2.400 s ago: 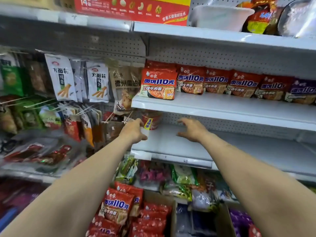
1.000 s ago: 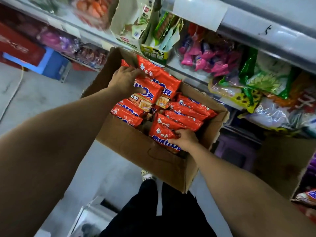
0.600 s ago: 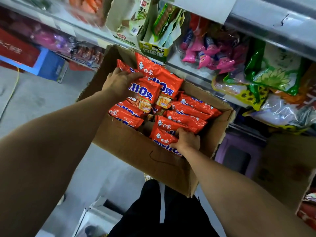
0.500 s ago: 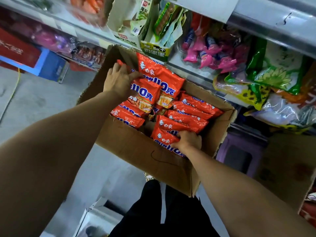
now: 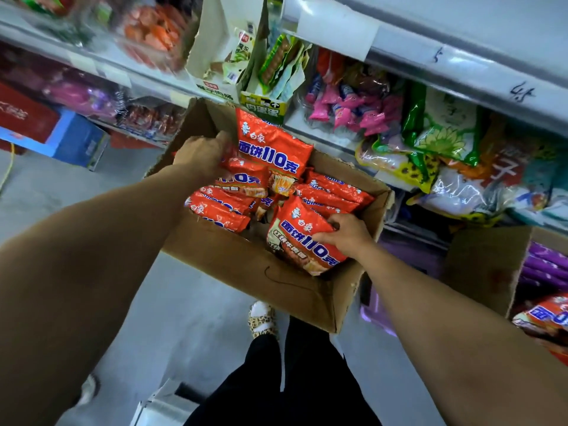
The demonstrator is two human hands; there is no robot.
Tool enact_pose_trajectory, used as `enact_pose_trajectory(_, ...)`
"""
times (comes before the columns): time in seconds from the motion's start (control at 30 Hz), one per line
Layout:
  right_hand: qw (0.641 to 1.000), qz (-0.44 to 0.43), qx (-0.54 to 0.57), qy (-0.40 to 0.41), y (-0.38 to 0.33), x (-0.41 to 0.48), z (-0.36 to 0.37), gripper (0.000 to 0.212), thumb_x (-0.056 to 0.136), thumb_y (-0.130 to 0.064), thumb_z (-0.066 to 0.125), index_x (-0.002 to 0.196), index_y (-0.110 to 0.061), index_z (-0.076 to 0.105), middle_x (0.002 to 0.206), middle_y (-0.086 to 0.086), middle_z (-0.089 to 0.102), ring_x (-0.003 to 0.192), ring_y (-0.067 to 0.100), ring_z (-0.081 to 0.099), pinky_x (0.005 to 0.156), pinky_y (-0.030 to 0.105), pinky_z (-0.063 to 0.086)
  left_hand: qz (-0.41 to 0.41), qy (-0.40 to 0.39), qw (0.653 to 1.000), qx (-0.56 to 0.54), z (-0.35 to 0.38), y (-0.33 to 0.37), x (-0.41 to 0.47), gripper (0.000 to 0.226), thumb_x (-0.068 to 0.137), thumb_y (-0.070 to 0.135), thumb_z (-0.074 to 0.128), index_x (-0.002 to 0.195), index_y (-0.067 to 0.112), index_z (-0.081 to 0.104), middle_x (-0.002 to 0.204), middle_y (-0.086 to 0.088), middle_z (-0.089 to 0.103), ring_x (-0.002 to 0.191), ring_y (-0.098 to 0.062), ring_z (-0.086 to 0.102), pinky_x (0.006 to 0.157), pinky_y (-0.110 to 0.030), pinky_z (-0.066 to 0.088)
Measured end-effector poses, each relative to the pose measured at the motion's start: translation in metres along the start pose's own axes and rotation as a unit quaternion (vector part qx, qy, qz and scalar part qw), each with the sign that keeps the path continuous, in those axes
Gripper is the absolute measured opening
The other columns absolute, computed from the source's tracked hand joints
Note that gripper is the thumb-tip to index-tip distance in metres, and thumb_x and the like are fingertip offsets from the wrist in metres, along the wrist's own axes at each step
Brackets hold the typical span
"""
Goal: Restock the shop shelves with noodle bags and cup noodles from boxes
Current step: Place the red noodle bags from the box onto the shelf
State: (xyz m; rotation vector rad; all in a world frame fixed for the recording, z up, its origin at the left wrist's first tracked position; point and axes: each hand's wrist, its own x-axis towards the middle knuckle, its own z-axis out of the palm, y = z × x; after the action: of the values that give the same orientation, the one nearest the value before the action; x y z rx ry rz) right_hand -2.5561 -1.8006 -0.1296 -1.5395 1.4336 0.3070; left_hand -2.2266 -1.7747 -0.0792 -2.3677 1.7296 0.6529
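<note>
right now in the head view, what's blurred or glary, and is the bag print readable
Head view: the top-left shelf goods are smeared by motion blur; the shelf edge at top right shows pale glare; the print on the bag in the right hand is sharp and readable; the wide lens swells the forearms toward the lower corners.

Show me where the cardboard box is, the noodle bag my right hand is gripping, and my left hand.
cardboard box (image 5: pixel 239 269): head view, on its bare front wall.
noodle bag (image 5: pixel 299 241): head view, on the blue lettering on its front.
left hand (image 5: pixel 199 155): head view, on the back of the hand.
</note>
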Motion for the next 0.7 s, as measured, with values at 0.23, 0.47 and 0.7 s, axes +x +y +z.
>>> enact_pose_trajectory(0.23,0.991,-0.014,0.069,0.115,-0.023,-0.048,-0.044,0.046,0.076,-0.038,0.085,0.114,-0.016,0.073,0.113,0.006,0.074,0.096,0.020,0.070,0.087,0.032,0.054,-0.012,-0.004,0.989,-0.147,-0.070,0.014,-0.036,0.060,0.067,0.034,0.088,0.120,0.016,0.067,0.118,-0.013,0.069,0.108,-0.032,0.064,0.096,-0.041,0.051)
enact_pose_trajectory(0.47,0.974,-0.061,0.062,0.208,-0.066,-0.125,-0.116,0.043,0.080,-0.035,0.083,0.113,-0.012,0.070,0.107,0.006,0.073,0.077,0.015,0.064,0.067,0.024,0.048,-0.004,-0.026,0.979,-0.202,-0.158,0.037,-0.087,0.059,0.077,0.038,0.082,0.125,0.009,0.065,0.122,-0.013,0.066,0.109,-0.030,0.064,0.094,-0.034,0.051)
enact_pose_trajectory(0.7,0.940,-0.136,0.056,0.308,-0.111,-0.221,-0.202,0.041,0.079,-0.040,0.082,0.108,-0.013,0.070,0.098,0.004,0.072,0.072,0.014,0.066,0.064,0.026,0.050,0.039,0.000,0.944,-0.327,-0.245,0.066,-0.148,0.033,0.073,0.019,0.085,0.100,0.007,0.069,0.076,-0.007,0.075,0.070,-0.022,0.072,0.071,-0.036,0.061)
